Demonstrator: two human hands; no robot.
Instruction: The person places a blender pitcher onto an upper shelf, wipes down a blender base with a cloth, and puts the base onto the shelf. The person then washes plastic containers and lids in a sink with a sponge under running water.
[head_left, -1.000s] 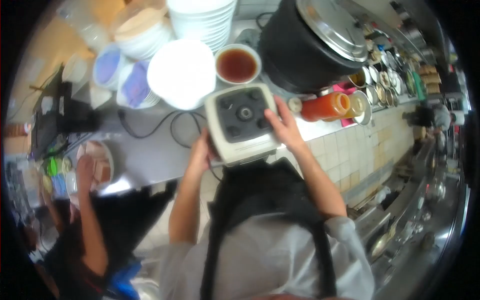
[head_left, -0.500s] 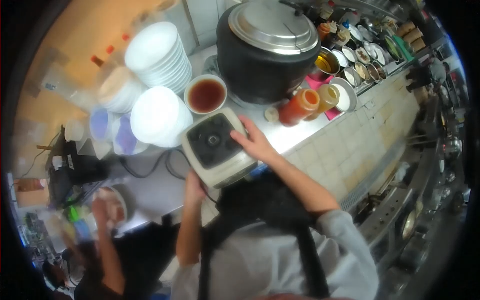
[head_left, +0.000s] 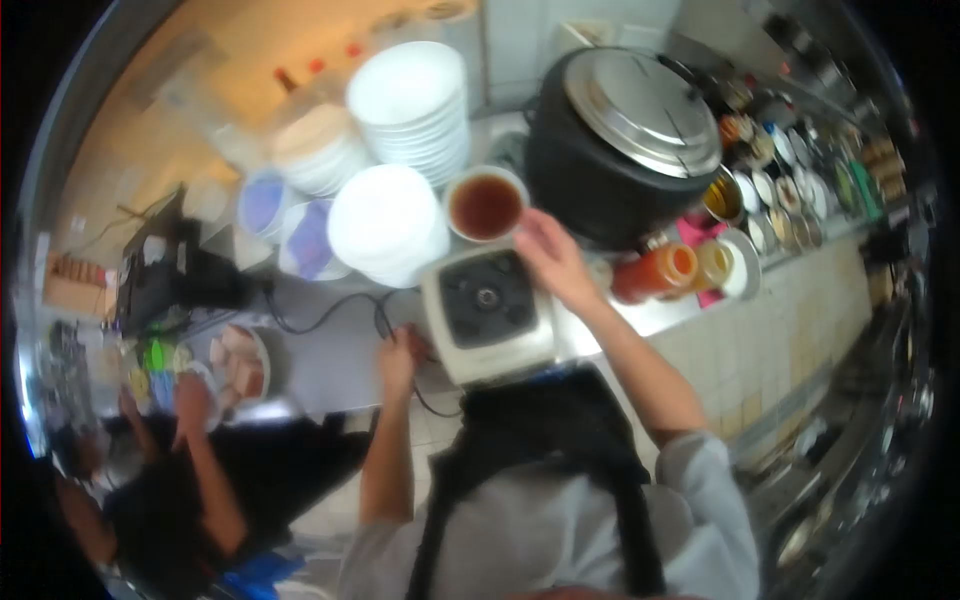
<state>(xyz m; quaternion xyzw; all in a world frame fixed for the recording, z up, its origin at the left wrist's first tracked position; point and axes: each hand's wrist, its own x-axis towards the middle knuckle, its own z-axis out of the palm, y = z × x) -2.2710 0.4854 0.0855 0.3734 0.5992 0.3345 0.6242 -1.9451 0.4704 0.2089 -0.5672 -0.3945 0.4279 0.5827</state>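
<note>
A blender base [head_left: 488, 310], cream with a black square top and a round coupling in its middle, stands at the counter's front edge. My left hand [head_left: 402, 350] is beside its left side, fingers curled near a black power cord [head_left: 345, 300]; what they grip, if anything, is hidden. My right hand [head_left: 555, 260] is at the base's back right corner, fingers stretched toward the rim of a white bowl of red-brown liquid [head_left: 486, 208]. The right fingertips are blurred, and whether they touch the bowl I cannot tell.
Stacked white bowls [head_left: 410, 110] and a second white stack [head_left: 388, 225] stand left. A black lidded pot [head_left: 620, 150] is behind, with an orange sauce bottle [head_left: 655, 275] to the right. A co-worker's hand [head_left: 193, 402] is near a tub of pale pieces [head_left: 240, 365].
The blender base has come down level onto the counter. My right hand has left its top and moved to the bowl's side. My left hand is now slightly away from the base. The view has turned.
</note>
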